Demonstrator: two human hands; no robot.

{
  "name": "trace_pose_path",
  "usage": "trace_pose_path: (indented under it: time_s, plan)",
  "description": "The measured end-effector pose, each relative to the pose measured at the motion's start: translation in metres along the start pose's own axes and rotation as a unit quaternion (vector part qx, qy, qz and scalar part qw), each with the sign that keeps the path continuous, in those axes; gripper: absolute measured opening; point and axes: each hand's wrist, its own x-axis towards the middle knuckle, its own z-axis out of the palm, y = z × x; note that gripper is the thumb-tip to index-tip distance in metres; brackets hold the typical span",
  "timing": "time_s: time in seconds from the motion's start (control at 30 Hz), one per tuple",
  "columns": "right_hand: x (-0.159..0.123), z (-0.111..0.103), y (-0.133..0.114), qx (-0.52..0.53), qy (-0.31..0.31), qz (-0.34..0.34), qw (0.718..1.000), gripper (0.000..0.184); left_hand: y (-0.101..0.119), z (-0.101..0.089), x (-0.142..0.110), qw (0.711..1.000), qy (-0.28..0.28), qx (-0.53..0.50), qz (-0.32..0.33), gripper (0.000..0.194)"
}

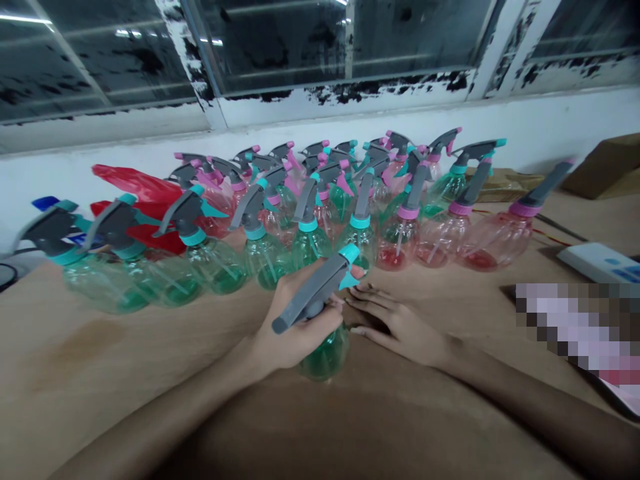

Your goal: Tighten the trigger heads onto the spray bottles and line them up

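My left hand point(287, 343) is wrapped round the neck of a green see-through spray bottle point(325, 360), which has a grey trigger head and turquoise nozzle and trigger. Its grey head leans over the hand, and the body below touches or nearly touches the table. My right hand point(405, 328) rests palm down on the tabletop, just right of the bottle, with its fingers stretched out and holding nothing. Close beyond my hands stands a front row of spray bottles, among them a green one with a turquoise collar point(361, 222) and a pink one with a pink collar point(399, 252).
Several more green and pink bottles crowd behind that row, against the white wall below the windows. A red plastic bag point(137, 183) lies at the left. On the right are a cardboard box point(605, 167), a white device point(600, 263) and a blurred-out flat item point(575, 327).
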Motion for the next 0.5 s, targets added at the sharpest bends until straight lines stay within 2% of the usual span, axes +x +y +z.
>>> trace_pose_path:
  time_s: [0.23,0.5]
  plan:
    - [-0.0002,0.0006,0.0011,-0.004,-0.011,0.006,1.000,0.052,-0.0013,0.0007,0.0002,1.000,-0.002,0.003,0.002,0.034]
    - [0.0000,-0.0005,0.0001,0.005,-0.003,0.002,1.000,0.052,0.0005,-0.0004,0.0005,1.000,-0.011,0.014,-0.013,0.031]
